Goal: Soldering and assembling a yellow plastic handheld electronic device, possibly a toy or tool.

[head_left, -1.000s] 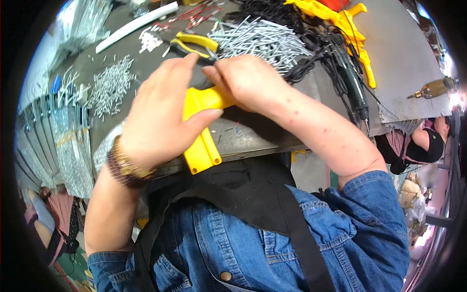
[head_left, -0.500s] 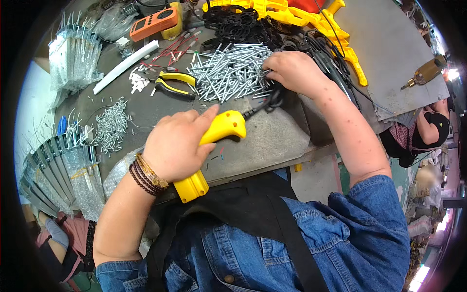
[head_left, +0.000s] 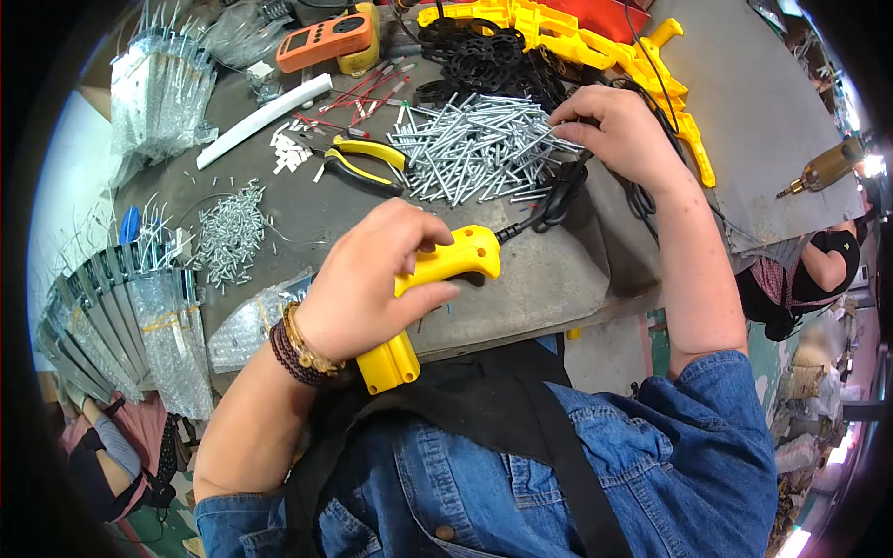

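My left hand [head_left: 367,279] is wrapped round a yellow plastic tool handle [head_left: 474,253], its thumb along the near side. A black cord with a ribbed sleeve leaves the handle's far end. The handle's lower block [head_left: 391,365] shows below my palm, close to the table's front edge. At the right side of a heap of long silver screws [head_left: 474,153], my right hand [head_left: 619,130] has its thumb and forefinger closed together. What sits between those fingertips, if anything, I cannot make out. The bundled black cord [head_left: 561,193] lies just below that hand.
Yellow-and-black pliers [head_left: 363,167] lie left of the heap, beside small white sleeves [head_left: 290,153]. Short screws [head_left: 233,232] are piled further left. Behind are black rings [head_left: 488,60], yellow housings [head_left: 642,70] and an orange meter [head_left: 326,42]. A screwdriver [head_left: 823,167] is at far right.
The view has shifted, so the table's contents sit further right. My left fingers have lifted and curled differently on the yellow handle. My right hand stays at the heap's right side.
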Available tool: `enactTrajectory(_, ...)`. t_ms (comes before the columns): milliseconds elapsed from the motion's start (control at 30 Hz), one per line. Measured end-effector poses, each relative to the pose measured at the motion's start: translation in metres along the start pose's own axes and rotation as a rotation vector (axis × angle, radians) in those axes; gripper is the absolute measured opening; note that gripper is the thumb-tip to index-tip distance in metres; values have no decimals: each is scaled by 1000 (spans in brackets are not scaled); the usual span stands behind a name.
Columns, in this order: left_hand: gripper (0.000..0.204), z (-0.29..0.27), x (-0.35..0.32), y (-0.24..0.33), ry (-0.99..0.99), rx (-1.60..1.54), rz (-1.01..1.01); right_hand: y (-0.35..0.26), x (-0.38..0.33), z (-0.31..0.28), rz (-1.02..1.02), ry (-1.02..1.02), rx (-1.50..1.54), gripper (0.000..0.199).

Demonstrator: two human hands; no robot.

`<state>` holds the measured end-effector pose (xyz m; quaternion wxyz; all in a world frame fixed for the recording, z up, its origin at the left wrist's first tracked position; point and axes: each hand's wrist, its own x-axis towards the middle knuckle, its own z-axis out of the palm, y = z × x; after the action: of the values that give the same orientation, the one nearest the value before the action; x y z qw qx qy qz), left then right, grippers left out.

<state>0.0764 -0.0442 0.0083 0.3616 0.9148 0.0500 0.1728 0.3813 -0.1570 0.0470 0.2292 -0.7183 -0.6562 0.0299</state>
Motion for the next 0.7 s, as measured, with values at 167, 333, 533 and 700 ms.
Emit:
enactTrajectory(167,34,1,-7,-1,142,-698,-426,-48,-7,15,179,40,683,15)
enactTrajectory(333,23,0,-11,-12,271,-929,-227,-103,-22,48,226,-72,937,14)
enactTrajectory(533,18,4,-11,-9,389,-820,-169,-113,-34,70,217,-28,1021,15)
enactTrajectory(700,15,7,-14,-17,540,-750,-201,-120,-62,84,102,56,793,16)
